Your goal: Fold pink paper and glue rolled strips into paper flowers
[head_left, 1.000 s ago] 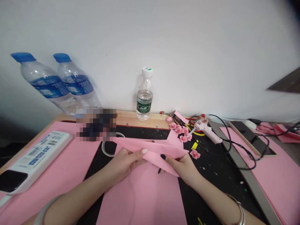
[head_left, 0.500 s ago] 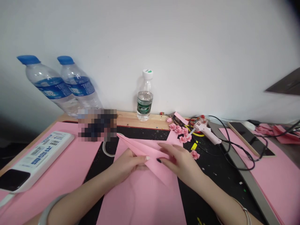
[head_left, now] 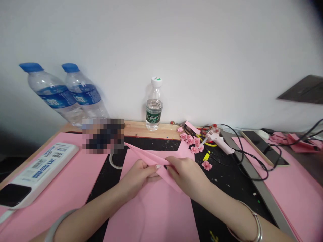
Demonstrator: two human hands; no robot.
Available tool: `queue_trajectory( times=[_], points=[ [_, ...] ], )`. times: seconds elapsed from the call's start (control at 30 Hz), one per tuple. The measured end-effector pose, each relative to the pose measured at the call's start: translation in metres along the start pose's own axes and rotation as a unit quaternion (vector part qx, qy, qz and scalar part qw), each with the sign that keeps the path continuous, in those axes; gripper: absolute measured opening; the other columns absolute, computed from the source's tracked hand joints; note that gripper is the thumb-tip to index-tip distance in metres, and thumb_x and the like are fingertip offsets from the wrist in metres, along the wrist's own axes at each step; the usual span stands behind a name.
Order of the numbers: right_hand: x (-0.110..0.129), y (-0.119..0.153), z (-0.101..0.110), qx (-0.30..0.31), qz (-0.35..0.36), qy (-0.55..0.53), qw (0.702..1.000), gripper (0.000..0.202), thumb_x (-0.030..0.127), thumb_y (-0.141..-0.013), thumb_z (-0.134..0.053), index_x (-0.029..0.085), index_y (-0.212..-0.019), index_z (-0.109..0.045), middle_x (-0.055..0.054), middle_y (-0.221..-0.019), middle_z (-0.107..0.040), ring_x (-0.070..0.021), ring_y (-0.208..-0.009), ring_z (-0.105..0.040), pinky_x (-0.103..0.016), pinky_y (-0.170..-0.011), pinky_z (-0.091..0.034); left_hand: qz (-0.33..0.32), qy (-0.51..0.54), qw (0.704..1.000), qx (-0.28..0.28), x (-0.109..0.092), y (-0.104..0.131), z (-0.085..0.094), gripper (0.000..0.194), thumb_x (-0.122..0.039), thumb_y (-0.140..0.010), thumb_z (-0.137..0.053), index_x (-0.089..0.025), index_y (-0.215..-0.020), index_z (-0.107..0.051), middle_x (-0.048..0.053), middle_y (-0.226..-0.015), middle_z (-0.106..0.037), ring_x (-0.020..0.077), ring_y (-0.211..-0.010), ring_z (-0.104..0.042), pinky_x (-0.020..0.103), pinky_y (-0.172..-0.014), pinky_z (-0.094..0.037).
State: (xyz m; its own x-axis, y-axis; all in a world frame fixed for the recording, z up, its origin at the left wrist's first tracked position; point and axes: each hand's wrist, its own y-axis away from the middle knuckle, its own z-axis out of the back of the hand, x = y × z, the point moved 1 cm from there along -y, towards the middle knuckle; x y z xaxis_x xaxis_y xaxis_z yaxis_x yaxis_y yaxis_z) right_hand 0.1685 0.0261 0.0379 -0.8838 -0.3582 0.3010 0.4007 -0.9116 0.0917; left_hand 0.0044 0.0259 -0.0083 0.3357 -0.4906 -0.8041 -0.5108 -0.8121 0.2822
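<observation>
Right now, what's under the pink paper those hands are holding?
A pink sheet on a black mat. The held paper covers part of that sheet, so I can't see what's there.

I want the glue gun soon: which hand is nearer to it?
Right. The right hand is left of the glue gun; the left hand is farther left.

Pixel blocks hide 1 dark object (head_left: 104, 136) behind the paper. The left edge cuts off the white power bank (head_left: 40, 174); the bottom edge crops 2 forearms and 1 pink sheet (head_left: 153, 215).
</observation>
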Motion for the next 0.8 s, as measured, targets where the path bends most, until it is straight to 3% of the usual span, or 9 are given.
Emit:
queue_trajectory(
  times=[0.2,0.27,0.37,0.5,0.63,0.8],
  points=[
    [0.004,-0.003,-0.007,-0.024,0.024,0.032,0.999,0.018,0.010,-0.088,-0.042,0.017,-0.092,-0.059,-0.005,-0.074,-0.070,-0.0186,-0.065,-0.066,-0.024,-0.051,-0.038,-0.013,0.075,0.996,-0.038,-0.002,-0.003,0.004,0.016,-0.027,-0.083,-0.064,-0.013,-0.089,-0.070,0.010,-0.090,-0.074,0.0254,-0.091,-0.069,0.040,-0.090,-0.049],
    [0.003,-0.002,-0.013,-0.041,0.039,0.033,0.998,0.027,0.010,-0.088,-0.042,0.016,-0.109,-0.057,-0.008,-0.087,-0.072,-0.0207,-0.072,-0.068,-0.025,-0.054,-0.044,-0.022,0.088,0.995,-0.033,-0.003,-0.003,0.005,0.019,-0.028,-0.085,-0.060,-0.012,-0.092,-0.069,0.012,-0.093,-0.073,0.0263,-0.093,-0.068,0.040,-0.090,-0.049],
    [0.002,0.000,-0.023,-0.072,0.070,0.046,0.994,0.050,0.006,-0.085,-0.042,0.013,-0.134,-0.042,-0.016,-0.115,-0.066,-0.0248,-0.085,-0.069,-0.030,-0.060,-0.053,-0.029,0.094,0.994,-0.040,-0.002,-0.004,0.006,0.023,-0.028,-0.088,-0.056,-0.012,-0.102,-0.066,0.012,-0.097,-0.073,0.0271,-0.096,-0.067,0.041,-0.091,-0.048],
    [0.001,0.001,-0.031,-0.081,0.082,0.038,0.993,0.057,0.003,-0.082,-0.040,0.011,-0.139,-0.037,-0.019,-0.130,-0.056,-0.0282,-0.095,-0.067,-0.036,-0.068,-0.057,-0.029,0.096,0.994,-0.043,0.000,-0.004,0.005,0.024,-0.029,-0.087,-0.057,-0.013,-0.102,-0.066,0.012,-0.097,-0.073,0.0281,-0.096,-0.067,0.043,-0.091,-0.048],
    [-0.002,0.000,-0.024,-0.055,0.072,-0.058,0.994,0.058,0.004,-0.083,-0.041,0.016,-0.140,-0.038,-0.015,-0.126,-0.060,-0.0256,-0.100,-0.066,-0.034,-0.073,-0.056,-0.067,0.073,0.993,-0.071,-0.004,-0.003,0.008,0.032,-0.038,-0.087,-0.057,-0.012,-0.104,-0.064,0.014,-0.101,-0.071,0.0307,-0.099,-0.066,0.045,-0.090,-0.049],
    [-0.005,-0.005,-0.003,-0.017,0.085,-0.220,0.972,0.060,0.000,-0.081,-0.039,0.026,-0.134,-0.048,-0.005,-0.117,-0.067,-0.0204,-0.101,-0.065,-0.032,-0.087,-0.051,-0.187,0.008,0.963,-0.191,-0.021,0.000,0.021,0.032,-0.040,-0.090,-0.055,-0.015,-0.109,-0.058,0.014,-0.112,-0.068,0.0287,-0.102,-0.065,0.043,-0.089,-0.051]
  ],
)
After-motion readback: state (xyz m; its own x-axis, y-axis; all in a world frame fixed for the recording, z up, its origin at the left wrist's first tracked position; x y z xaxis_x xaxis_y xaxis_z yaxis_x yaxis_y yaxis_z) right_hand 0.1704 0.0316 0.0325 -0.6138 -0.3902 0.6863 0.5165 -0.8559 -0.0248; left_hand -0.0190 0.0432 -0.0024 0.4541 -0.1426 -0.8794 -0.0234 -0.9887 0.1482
